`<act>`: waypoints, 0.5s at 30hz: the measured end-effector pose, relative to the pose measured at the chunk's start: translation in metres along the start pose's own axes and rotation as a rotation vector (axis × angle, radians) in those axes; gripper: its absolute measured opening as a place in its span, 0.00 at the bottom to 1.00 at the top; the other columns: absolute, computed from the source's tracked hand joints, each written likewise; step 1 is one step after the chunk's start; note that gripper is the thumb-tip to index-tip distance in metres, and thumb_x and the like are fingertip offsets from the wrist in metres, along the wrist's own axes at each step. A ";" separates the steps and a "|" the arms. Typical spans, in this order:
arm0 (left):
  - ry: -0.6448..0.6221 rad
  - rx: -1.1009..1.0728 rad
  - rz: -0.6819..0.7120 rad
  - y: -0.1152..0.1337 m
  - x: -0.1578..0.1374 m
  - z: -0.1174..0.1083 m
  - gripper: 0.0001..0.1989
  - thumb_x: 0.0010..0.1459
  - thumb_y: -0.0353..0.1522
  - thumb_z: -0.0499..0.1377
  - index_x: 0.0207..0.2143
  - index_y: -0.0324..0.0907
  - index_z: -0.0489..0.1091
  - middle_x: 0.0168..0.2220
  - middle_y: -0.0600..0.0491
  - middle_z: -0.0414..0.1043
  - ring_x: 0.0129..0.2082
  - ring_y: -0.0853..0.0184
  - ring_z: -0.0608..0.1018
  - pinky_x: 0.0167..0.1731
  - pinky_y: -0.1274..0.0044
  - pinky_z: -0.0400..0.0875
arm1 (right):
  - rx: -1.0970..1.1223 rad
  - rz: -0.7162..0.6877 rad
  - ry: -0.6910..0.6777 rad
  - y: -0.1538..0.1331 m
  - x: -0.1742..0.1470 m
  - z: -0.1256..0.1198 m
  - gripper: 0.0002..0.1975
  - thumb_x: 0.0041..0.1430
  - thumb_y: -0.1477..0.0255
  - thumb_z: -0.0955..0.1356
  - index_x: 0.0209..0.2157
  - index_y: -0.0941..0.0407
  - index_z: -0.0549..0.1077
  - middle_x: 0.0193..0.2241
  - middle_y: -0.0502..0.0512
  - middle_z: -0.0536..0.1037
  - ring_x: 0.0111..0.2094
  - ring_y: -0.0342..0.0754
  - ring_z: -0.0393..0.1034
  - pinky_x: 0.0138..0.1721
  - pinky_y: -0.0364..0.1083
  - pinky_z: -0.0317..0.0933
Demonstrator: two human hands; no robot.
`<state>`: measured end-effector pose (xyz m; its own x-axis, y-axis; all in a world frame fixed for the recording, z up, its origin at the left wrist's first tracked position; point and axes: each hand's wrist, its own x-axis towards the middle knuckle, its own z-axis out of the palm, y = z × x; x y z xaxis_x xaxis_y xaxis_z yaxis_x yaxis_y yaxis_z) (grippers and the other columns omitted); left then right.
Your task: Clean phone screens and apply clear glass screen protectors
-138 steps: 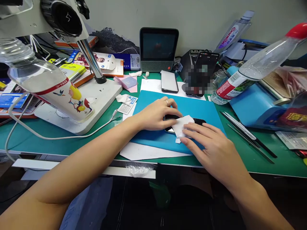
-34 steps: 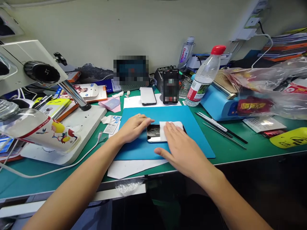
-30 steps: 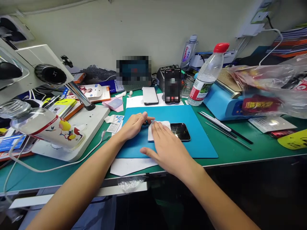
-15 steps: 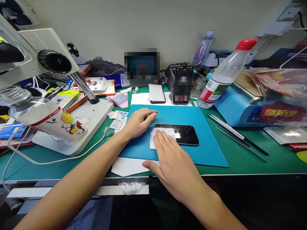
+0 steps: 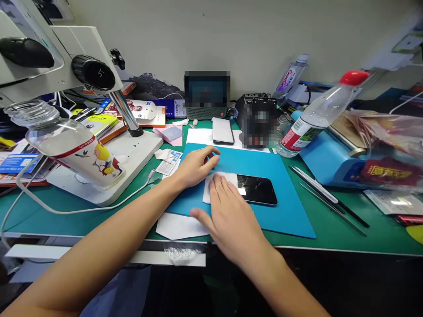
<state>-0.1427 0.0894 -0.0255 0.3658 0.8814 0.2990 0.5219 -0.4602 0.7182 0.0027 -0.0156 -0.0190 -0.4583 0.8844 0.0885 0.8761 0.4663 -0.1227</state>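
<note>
A black phone (image 5: 259,190) lies screen up on the blue mat (image 5: 284,220). Over its left end is a white wipe (image 5: 228,177), reaching past the phone's edge onto the mat. My right hand (image 5: 231,211) lies flat on that wipe, fingers together and stretched out, thumb spread to the left. Just beyond the phone's left end, my left hand (image 5: 198,166) rests at the mat with loosely bent fingers and nothing in them. Its thumb and forefinger are apart. The phone's left part is hidden by the wipe and my right hand.
Tweezers (image 5: 330,204) lie right of the mat. A red-capped bottle (image 5: 317,116) leans near a blue machine (image 5: 325,154). On the left stand a microscope base (image 5: 145,152) and a plastic jar (image 5: 82,152). A second phone (image 5: 223,130) lies behind the mat; white paper (image 5: 180,226) sticks out in front.
The wipe and my right hand have slid a little left along the phone. My left fingers have curled slightly more. The camera view has shifted and tilted.
</note>
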 end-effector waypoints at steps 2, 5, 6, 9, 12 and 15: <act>0.024 -0.004 0.001 -0.002 0.000 0.000 0.11 0.70 0.36 0.51 0.46 0.44 0.72 0.36 0.54 0.78 0.36 0.64 0.79 0.39 0.73 0.70 | 0.014 0.014 -0.004 0.000 0.016 0.001 0.47 0.68 0.47 0.60 0.66 0.77 0.59 0.67 0.82 0.60 0.70 0.68 0.53 0.69 0.62 0.50; 0.044 -0.024 -0.011 -0.003 0.001 -0.001 0.11 0.70 0.36 0.51 0.44 0.44 0.72 0.34 0.55 0.77 0.36 0.64 0.78 0.38 0.74 0.69 | 0.032 0.029 0.035 0.000 0.015 0.005 0.46 0.68 0.47 0.59 0.67 0.76 0.59 0.67 0.80 0.59 0.70 0.68 0.52 0.69 0.63 0.51; 0.042 -0.032 -0.007 -0.004 0.002 -0.001 0.11 0.70 0.36 0.51 0.44 0.44 0.72 0.34 0.55 0.77 0.35 0.65 0.78 0.37 0.74 0.68 | 0.030 0.037 0.055 -0.001 0.007 0.006 0.46 0.68 0.46 0.58 0.67 0.75 0.60 0.68 0.80 0.59 0.70 0.68 0.52 0.68 0.63 0.52; 0.031 -0.028 0.015 -0.003 0.003 -0.001 0.12 0.69 0.37 0.52 0.34 0.43 0.69 0.27 0.57 0.71 0.29 0.67 0.74 0.32 0.75 0.64 | 0.009 0.034 0.084 -0.002 -0.022 0.009 0.48 0.68 0.45 0.56 0.67 0.75 0.60 0.68 0.81 0.58 0.70 0.69 0.53 0.67 0.64 0.56; 0.017 0.002 0.011 -0.001 0.003 -0.002 0.20 0.69 0.38 0.51 0.22 0.44 0.57 0.20 0.59 0.57 0.23 0.69 0.64 0.26 0.74 0.56 | 0.022 0.025 0.048 0.002 -0.031 0.006 0.48 0.68 0.45 0.54 0.67 0.76 0.58 0.68 0.80 0.57 0.70 0.68 0.52 0.67 0.63 0.55; -0.007 -0.002 -0.009 0.000 0.000 -0.002 0.23 0.69 0.40 0.50 0.21 0.44 0.52 0.20 0.59 0.52 0.22 0.70 0.59 0.25 0.74 0.52 | 0.057 0.057 -0.014 0.007 -0.016 0.000 0.46 0.69 0.47 0.55 0.68 0.76 0.56 0.69 0.79 0.56 0.71 0.67 0.49 0.70 0.63 0.49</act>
<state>-0.1442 0.0899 -0.0237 0.3665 0.8847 0.2881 0.5235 -0.4521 0.7222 0.0155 -0.0263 -0.0213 -0.4108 0.9094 0.0656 0.8908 0.4157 -0.1834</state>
